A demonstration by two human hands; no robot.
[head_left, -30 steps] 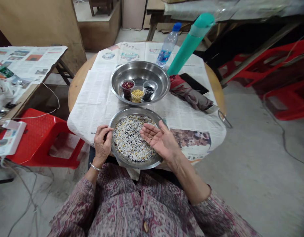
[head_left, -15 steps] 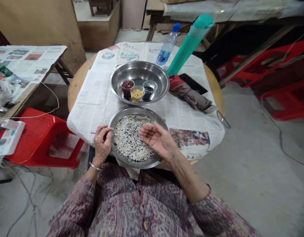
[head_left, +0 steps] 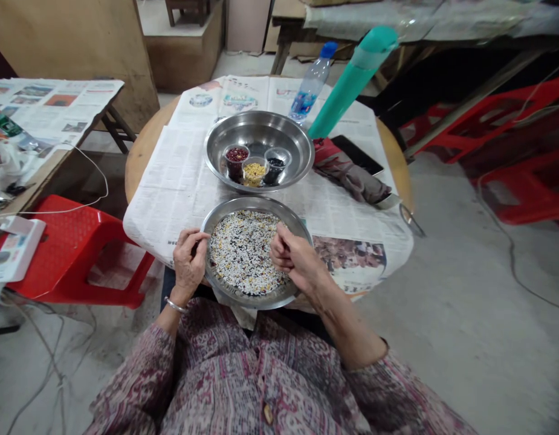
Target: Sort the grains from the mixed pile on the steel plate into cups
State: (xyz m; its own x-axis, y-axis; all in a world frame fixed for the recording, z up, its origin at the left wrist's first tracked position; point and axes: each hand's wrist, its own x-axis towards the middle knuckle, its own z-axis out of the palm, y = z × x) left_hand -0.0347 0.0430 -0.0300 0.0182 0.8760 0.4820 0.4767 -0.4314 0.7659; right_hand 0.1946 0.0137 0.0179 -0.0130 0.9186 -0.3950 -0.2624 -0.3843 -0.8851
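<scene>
A shallow metal dish [head_left: 306, 225] sits near the table's front edge, filled with mixed grains [head_left: 245, 257] in white, black and yellow. At its left rim is my left hand [head_left: 189, 260], thumb and fingers pinching the edge. Over the right side of the grains hovers my right hand [head_left: 294, 254], its fingers curled in and the thumb against them; whatever they hold is hidden. Behind the dish, a larger metal basin [head_left: 216, 136] holds three clear cups: one with dark red beans [head_left: 236, 154], one with yellow grains [head_left: 254, 173] and one with black beans [head_left: 275, 164].
Newspaper [head_left: 165, 181] covers the round table. Beyond the basin stand a plastic bottle [head_left: 309, 84] and a tall teal bottle [head_left: 352, 84]. A folded umbrella [head_left: 347, 172] and a dark phone [head_left: 357, 154] lie at the right. A red stool [head_left: 80, 248] with a power strip [head_left: 19, 248] is at left.
My right hand has curled its fingers from a half-open, palm-up pose and shifted slightly right. My left hand keeps its place on the dish's rim.
</scene>
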